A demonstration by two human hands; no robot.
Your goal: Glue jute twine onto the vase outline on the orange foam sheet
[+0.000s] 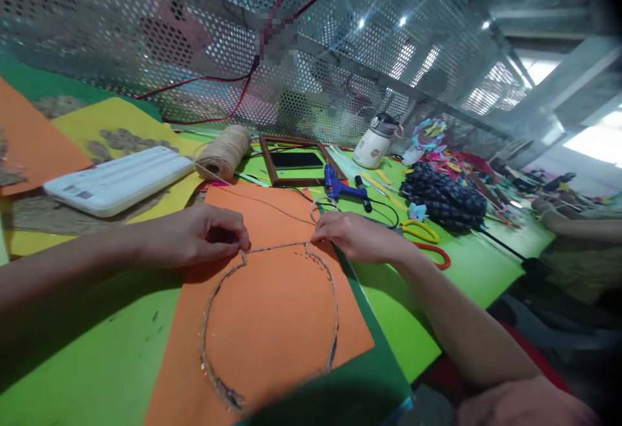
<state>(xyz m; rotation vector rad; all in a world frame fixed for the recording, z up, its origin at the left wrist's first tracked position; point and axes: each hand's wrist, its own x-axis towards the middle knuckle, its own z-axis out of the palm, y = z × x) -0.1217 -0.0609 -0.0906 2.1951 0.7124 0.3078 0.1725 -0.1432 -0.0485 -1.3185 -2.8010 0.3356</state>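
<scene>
An orange sheet (276, 309) lies on the green table, with brown twine (335, 290) forming a rounded outline on it. My left hand (208, 235) pinches the twine at the upper left corner of the outline, thumb and forefinger together. Opposite it, my right hand (350, 235) has its fingers closed on the twine near the upper right corner. A straight stretch of twine runs between both hands. Loose twine leads from behind my right hand up to a twine spool (223, 152). The outline's bottom is partly hidden by a dark green sheet (359, 381).
Behind the hands are a blue glue gun (343, 186), a brown frame (272, 170) around a phone, and a white bottle (376, 142). Scissors (420, 232) and a folded umbrella (442, 196) lie right. A white case (119, 180) sits left. Another person's arm shows far right.
</scene>
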